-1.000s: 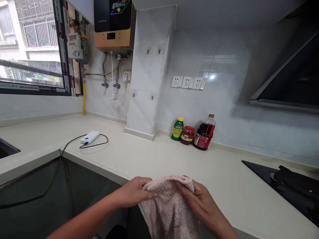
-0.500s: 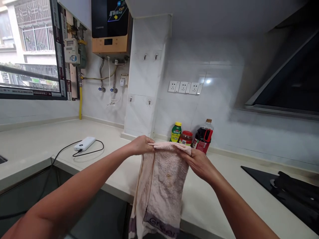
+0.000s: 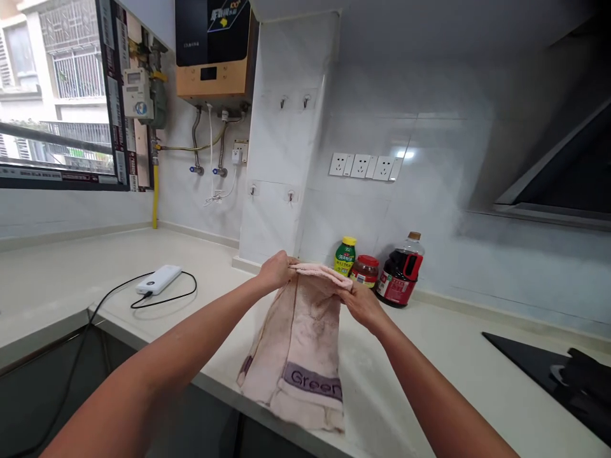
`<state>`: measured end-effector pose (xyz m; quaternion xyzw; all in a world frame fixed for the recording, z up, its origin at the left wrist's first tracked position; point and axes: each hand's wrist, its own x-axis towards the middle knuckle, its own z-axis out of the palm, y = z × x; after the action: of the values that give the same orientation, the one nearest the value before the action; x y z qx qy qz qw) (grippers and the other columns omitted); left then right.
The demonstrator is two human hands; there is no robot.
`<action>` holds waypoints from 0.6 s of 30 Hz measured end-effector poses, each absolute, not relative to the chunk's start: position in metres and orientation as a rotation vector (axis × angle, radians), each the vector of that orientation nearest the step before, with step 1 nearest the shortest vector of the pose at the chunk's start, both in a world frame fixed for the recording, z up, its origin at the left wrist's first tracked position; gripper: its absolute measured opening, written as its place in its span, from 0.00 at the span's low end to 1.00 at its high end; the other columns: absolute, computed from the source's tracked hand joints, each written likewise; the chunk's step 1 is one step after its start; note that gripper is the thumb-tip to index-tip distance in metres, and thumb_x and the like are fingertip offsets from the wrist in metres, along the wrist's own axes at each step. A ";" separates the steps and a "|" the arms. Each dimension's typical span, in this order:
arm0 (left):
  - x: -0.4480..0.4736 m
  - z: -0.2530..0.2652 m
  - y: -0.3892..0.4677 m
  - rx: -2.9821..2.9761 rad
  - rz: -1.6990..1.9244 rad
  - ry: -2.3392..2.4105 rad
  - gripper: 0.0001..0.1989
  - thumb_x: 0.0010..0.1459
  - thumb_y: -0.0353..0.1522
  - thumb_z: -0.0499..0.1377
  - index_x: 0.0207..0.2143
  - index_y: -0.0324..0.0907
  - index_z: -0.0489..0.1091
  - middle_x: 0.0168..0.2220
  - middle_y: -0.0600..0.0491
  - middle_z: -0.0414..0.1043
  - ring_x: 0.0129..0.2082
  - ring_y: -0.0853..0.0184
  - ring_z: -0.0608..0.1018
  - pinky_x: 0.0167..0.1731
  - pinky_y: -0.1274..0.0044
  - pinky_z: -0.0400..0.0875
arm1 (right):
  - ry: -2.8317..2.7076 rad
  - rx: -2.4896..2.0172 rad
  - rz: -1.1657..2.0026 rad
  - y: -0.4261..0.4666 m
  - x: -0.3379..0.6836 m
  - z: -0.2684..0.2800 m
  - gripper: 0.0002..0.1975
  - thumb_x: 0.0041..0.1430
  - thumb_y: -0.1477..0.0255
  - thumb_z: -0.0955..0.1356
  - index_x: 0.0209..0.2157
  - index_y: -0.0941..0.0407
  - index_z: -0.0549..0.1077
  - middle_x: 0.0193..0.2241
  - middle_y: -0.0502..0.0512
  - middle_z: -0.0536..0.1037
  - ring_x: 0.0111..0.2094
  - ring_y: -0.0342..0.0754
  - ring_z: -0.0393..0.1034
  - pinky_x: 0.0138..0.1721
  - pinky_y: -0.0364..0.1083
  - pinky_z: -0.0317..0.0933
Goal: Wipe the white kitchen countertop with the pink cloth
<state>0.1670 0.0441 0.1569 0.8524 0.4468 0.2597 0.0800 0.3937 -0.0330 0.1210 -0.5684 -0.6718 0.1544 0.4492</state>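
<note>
A pale pink towel (image 3: 312, 324) with a purple band reading "Green" hangs from both hands over the countertop (image 3: 391, 388). My left hand (image 3: 277, 270) is closed on its upper left corner, and my right hand (image 3: 361, 304) grips the upper right corner, fingers partly hidden by the cloth. The towel's top edge is folded over. Its lower end lies on the counter near the front edge. Brownish stains show on the fabric.
Behind the towel stand a green bottle with a yellow cap (image 3: 345, 256), a red-lidded jar (image 3: 365, 271) and a dark sauce bottle (image 3: 400, 270). A white power bank (image 3: 159, 279) with a black cable lies left. A black cooktop (image 3: 539, 375) is at right.
The towel has moved forward and down, so its lower end now rests on the counter instead of hanging past the front edge. Both hands still hold it. The view has shifted slightly.
</note>
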 end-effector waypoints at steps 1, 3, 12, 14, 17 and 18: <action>0.161 0.150 0.038 2.571 0.770 1.321 0.11 0.65 0.32 0.57 0.45 0.40 0.76 0.44 0.49 0.72 0.44 0.60 0.76 0.43 0.70 0.71 | -1.705 -1.396 0.351 -0.041 0.394 0.115 0.18 0.60 0.60 0.66 0.46 0.55 0.75 0.45 0.57 0.79 0.47 0.52 0.72 0.51 0.54 0.65; 0.147 0.132 0.018 2.618 0.706 1.262 0.13 0.61 0.29 0.56 0.44 0.42 0.79 0.42 0.49 0.71 0.43 0.60 0.75 0.41 0.74 0.69 | -1.813 -1.376 0.345 -0.065 0.395 0.099 0.17 0.60 0.59 0.65 0.44 0.54 0.76 0.44 0.57 0.79 0.47 0.54 0.71 0.52 0.55 0.64; 0.077 0.070 -0.083 2.621 0.250 0.894 0.19 0.61 0.41 0.62 0.53 0.51 0.75 0.47 0.49 0.71 0.48 0.57 0.75 0.48 0.73 0.67 | -2.360 -1.591 0.605 -0.177 0.419 0.021 0.27 0.62 0.59 0.65 0.63 0.36 0.62 0.68 0.49 0.55 0.69 0.60 0.47 0.67 0.69 0.41; 0.079 0.072 -0.085 2.608 0.405 0.955 0.18 0.65 0.42 0.57 0.53 0.48 0.75 0.48 0.47 0.71 0.50 0.56 0.74 0.52 0.69 0.65 | -2.297 -1.640 0.544 -0.178 0.427 0.016 0.26 0.63 0.54 0.63 0.62 0.38 0.64 0.68 0.50 0.56 0.69 0.60 0.48 0.68 0.67 0.44; 0.100 0.071 -0.082 2.590 0.531 1.017 0.21 0.66 0.44 0.55 0.56 0.46 0.73 0.60 0.41 0.66 0.60 0.50 0.68 0.60 0.59 0.58 | -2.124 -1.688 0.402 -0.171 0.445 0.003 0.27 0.64 0.48 0.59 0.60 0.40 0.68 0.67 0.50 0.60 0.68 0.56 0.53 0.66 0.61 0.53; 0.111 0.068 -0.081 2.572 0.510 1.040 0.24 0.65 0.46 0.56 0.59 0.46 0.71 0.65 0.40 0.60 0.65 0.45 0.62 0.63 0.54 0.53 | -2.062 -1.708 0.322 -0.168 0.454 -0.005 0.28 0.64 0.47 0.58 0.60 0.41 0.69 0.66 0.50 0.61 0.67 0.56 0.54 0.66 0.61 0.54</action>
<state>0.1112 -0.0807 0.0684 0.9001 0.3640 0.1785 0.1597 0.4542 -0.1678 -0.0048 -0.6177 -0.7458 0.1165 0.2205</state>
